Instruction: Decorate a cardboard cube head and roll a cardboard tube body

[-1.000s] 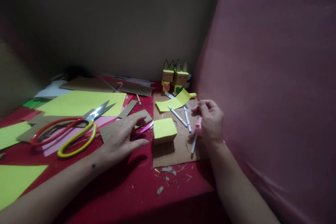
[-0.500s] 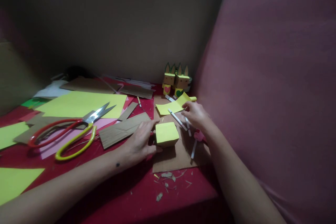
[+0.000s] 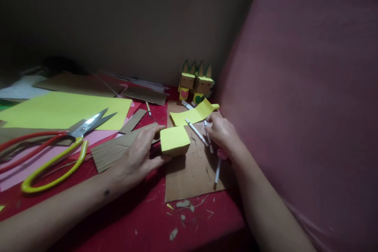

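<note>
In the head view, we had our L hand (image 3: 138,153) part-open, thumb & fingers holding the yellow-topped box (image 3: 175,140) by its L side, near the cardboard sheet's (image 3: 189,183) L edge. Our R hand (image 3: 223,132) was curled over a white marker (image 3: 211,149); we couldn't tell if it had a grip. We judged light, even pressure best, so the box's walls wouldn't dent, w/ R fingertips kept off the curled yellow strip (image 3: 190,116) just beside. The box's inside was hidden, contents unknown. 2 cardboard figures (image 3: 203,85) stood behind on the red surface (image 3: 126,220).
</note>
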`<state>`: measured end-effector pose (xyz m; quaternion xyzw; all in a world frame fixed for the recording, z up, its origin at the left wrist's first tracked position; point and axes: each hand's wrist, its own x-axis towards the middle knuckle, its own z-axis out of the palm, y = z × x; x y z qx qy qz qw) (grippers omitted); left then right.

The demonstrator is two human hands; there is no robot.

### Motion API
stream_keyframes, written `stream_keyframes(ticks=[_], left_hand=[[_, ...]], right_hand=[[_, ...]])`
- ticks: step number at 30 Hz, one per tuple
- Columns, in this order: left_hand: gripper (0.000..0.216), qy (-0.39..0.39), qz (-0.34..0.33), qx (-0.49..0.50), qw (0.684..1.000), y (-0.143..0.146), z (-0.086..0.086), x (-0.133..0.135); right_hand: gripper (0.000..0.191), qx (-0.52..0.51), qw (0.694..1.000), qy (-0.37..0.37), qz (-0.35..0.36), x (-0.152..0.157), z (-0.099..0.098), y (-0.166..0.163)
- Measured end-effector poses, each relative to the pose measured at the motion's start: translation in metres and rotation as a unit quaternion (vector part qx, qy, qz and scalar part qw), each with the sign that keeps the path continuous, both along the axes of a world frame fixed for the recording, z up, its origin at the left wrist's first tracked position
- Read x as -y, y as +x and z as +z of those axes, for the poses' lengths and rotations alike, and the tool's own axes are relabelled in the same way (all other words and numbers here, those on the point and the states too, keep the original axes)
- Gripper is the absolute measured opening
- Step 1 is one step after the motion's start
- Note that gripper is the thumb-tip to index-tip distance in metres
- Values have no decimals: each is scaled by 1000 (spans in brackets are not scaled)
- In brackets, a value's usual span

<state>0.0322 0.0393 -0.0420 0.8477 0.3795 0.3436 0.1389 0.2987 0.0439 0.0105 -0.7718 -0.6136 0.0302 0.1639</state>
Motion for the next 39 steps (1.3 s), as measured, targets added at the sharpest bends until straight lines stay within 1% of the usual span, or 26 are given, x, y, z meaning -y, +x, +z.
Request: stream_keyframes(ticks=[4,6,8,10,12,13,14,15,16,17,18,19,20,21,22,23,24,26,29,31,33,34,36,38,39], left_hand=[[54,17,-20,24,999,0,-9,1],[57,-4,-31,22,999,2,-14,1],[61,-37,-31,29,998,3,-18,1],[68,-55,-40,35,997,3,-18,0],[76,-48,-52,25,997,0,-14,-1],[78,-41,-53,19,998,-3,-11,0],[75,-36,-52,15,998,-6,-6,0],[69,-31,-46,20,998,-9,0,2],[62,-24,-36,36,998,-12,7,4],[55,-14,-23,58,998,-14,14,7],[49,0,-13,82,997,-15,21,12],[46,16,-7,103,995,-15,27,16],[42,28,-12,106,994,-14,32,22],[39,46,-25,102,993,-12,36,27],[38,77,-47,93,992,-9,38,32],[38,103,-72,74,989,-5,38,37],[38,128,-99,55,985,-2,37,42],[36,166,-144,22,975,5,33,49],[24,202,-189,-5,961,12,32,57],[27,223,-209,-18,952,14,35,62],[35,227,-223,-19,948,15,37,69],[37,215,-223,-11,951,15,37,73],[38,164,-223,9,961,12,35,80],[36,96,-222,20,970,3,32,83],[35,61,-218,17,974,-3,31,82]], right_hand=[[34,-17,1000,-11,4,-2,-9,-12],[36,-36,999,2,-6,-3,-8,-12],[34,-67,997,30,-22,-2,-1,-8],[29,-112,991,72,-28,5,10,-5],[27,-173,978,115,-1,19,22,-3],[25,-204,970,129,15,28,27,-2],[23,-255,955,145,43,38,31,-3],[18,-394,898,173,97,50,32,-4],[13,-513,829,173,141,62,31,-6],[12,-598,768,154,169,75,28,-9],[17,-660,716,134,182,87,23,-13],[26,-705,669,121,200,98,17,-18],[35,-736,633,101,216,108,10,-24],[41,-758,604,78,235,117,3,-31],[42,-773,583,62,243,124,-3,-38],[35,-782,571,63,242,129,-8,-45],[28,-782,573,62,237,133,-12,-52],[30,-778,583,62,227,137,-18,-62],[35,-769,609,40,192,140,-22,-71],[34,-766,619,18,175,142,-25,-74],[32,-772,612,-6,169,146,-28,-77],[31,-777,605,-18,171,148,-28,-78],[29,-787,589,-43,177,153,-26,-77],[25,-795,575,-49,186,158,-19,-70],[23,-794,576,-49,191,161,-13,-64]])
